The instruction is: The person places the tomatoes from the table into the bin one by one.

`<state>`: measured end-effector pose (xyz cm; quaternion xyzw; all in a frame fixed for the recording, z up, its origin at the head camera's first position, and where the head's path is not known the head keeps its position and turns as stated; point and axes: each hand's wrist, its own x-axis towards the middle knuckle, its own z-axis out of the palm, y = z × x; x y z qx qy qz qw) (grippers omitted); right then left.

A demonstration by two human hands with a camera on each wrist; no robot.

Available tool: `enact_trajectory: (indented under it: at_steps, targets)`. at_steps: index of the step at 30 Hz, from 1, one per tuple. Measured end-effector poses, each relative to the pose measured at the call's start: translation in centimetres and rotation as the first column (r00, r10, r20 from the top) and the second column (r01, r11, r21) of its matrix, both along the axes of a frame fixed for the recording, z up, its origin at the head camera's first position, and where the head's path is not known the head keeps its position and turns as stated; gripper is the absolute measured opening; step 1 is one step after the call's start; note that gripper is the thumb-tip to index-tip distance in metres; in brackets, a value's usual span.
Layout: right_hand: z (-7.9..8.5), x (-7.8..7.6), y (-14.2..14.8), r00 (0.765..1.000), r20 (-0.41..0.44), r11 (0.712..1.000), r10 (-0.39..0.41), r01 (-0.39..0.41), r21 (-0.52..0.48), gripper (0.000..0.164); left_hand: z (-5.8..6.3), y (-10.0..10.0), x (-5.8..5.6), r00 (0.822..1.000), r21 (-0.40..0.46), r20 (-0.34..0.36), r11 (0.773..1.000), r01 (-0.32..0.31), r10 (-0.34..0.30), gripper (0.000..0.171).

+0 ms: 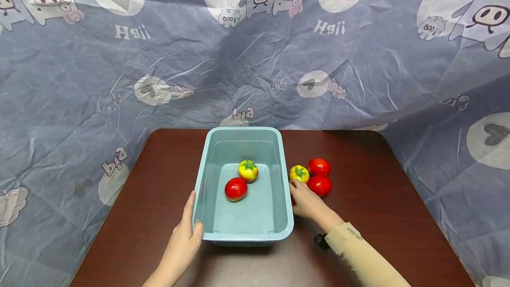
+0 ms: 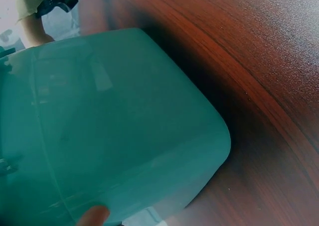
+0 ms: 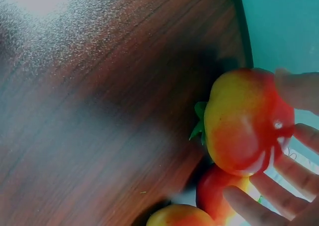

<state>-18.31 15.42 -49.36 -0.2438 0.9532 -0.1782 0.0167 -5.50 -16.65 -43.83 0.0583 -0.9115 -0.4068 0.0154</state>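
A light blue-green plastic bin (image 1: 252,236) stands on the table. Inside it lie a red tomato (image 1: 236,189) and a yellow-red tomato (image 1: 248,170), side by side. My left hand (image 1: 181,242) grips the bin's near left rim; its thumb (image 2: 94,216) lies over the edge. Outside the right wall, my right hand (image 1: 308,205) holds a red-and-yellow tomato (image 3: 246,123) with thumb and fingers around one side. That tomato's green stem faces away from the palm. Just beyond the hand sit a yellow tomato (image 1: 299,173) and two red tomatoes (image 1: 319,167) (image 1: 320,185), close together.
The dark wooden table (image 1: 358,216) extends on both sides of the bin. Behind it hangs a blue-grey patterned cloth (image 1: 255,65). A black band (image 1: 322,242) shows at the right wrist below the beige sleeve (image 1: 362,251).
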Motion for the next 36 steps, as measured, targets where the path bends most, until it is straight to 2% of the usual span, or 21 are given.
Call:
enact_trajectory:
  at_steps: [6,19,24,29,36]
  targets:
    - [-0.5,0.2,-0.2,1.0,0.014,1.0,0.005,-0.005,-0.025,0.052,0.0,-0.1,0.1,1.0,0.001,0.0,1.0,-0.001,0.001,0.07]
    - [-1.5,0.8,0.0,0.998,0.022,0.999,0.053,-0.053,-0.005,0.049,0.0,-0.2,-0.3,1.0,-0.011,-0.024,1.0,0.001,-0.002,0.069]
    - [-1.5,1.5,0.5,0.997,0.045,0.998,0.06,-0.06,0.004,0.057,-0.3,0.1,-0.1,1.0,-0.004,-0.001,1.0,0.007,-0.007,0.07]
    - [-0.4,1.5,0.7,0.998,0.054,0.999,0.043,-0.043,0.0,0.063,-0.1,0.3,-0.1,1.0,-0.013,-0.001,1.0,0.0,0.0,0.07]
    - [2.7,1.3,1.2,0.996,0.085,1.0,-0.009,0.01,-0.009,0.065,0.0,0.3,-0.1,1.0,-0.014,0.016,1.0,0.007,-0.007,0.068]
